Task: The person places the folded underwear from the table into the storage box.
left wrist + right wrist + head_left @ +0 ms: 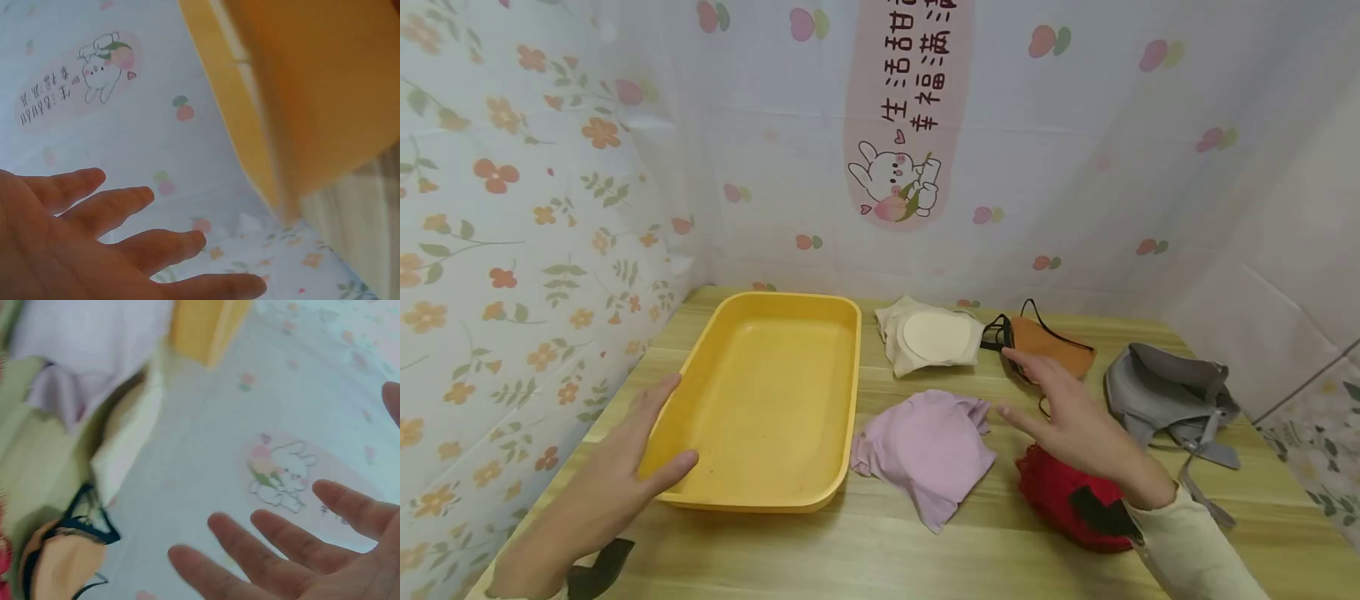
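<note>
My left hand (610, 471) is at the left front side of a yellow plastic tray (767, 400), fingers spread and thumb over its rim. In the left wrist view those fingers (162, 250) are straight and hold nothing. My right hand (1078, 429) hovers, fingers apart, above a red cloth garment (1052, 500), partly covering it. Left of this hand lies a crumpled lavender garment (932, 450) with a rounded, cup-like middle. Just beyond the fingertips is an orange-brown cup-shaped garment (1060, 346) with thin black straps, its lower part hidden by the hand.
Behind the lavender piece lies a cream garment (936, 333) with a smooth oval pad. A grey strapped garment (1157, 392) sits at the right of the wood-patterned table (820, 558). Printed cloth curtains (760, 167) rise at the back and both sides.
</note>
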Motion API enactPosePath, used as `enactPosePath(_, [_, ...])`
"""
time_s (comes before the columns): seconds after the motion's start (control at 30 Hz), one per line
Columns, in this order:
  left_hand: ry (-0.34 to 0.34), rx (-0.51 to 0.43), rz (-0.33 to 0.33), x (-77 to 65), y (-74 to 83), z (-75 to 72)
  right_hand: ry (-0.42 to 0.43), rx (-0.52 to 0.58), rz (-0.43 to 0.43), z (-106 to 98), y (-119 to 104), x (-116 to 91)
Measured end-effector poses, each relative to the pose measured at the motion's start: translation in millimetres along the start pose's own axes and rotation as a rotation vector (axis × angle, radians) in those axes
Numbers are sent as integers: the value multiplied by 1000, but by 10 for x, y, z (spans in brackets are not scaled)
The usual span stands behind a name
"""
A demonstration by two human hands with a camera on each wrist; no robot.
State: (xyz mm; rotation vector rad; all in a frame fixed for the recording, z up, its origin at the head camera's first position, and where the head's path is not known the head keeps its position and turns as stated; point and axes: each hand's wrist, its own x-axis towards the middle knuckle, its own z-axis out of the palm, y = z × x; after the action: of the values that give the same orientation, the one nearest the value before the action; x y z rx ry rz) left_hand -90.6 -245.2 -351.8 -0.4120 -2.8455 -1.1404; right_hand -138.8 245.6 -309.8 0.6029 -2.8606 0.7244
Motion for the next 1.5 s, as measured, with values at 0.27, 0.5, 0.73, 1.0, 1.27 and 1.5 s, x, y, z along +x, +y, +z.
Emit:
enactPosePath(0.27, [-29, -297, 59, -218, -612, -21, -70, 361, 109, -130, -45, 305])
enactPosePath(0.5, [-103, -499, 0, -342, -988, 84, -158, 403, 199, 104, 98, 533])
enactPosePath(0.73, [-137, -602, -43, -289, -920, 168, -342, 333, 257, 417, 171, 726])
enactPosePath(1.0, [-97, -270, -51, -278, -726, 162, -375, 392, 270, 584, 247, 766])
enactPosePath(1.27, [-90, -140, -81, -237, -706, 161, -372, 415, 241, 741, 287, 781])
enactPosePath(1.5, [-91, -101, -91, -236, -697, 170, -369, 420, 250, 812, 340, 764])
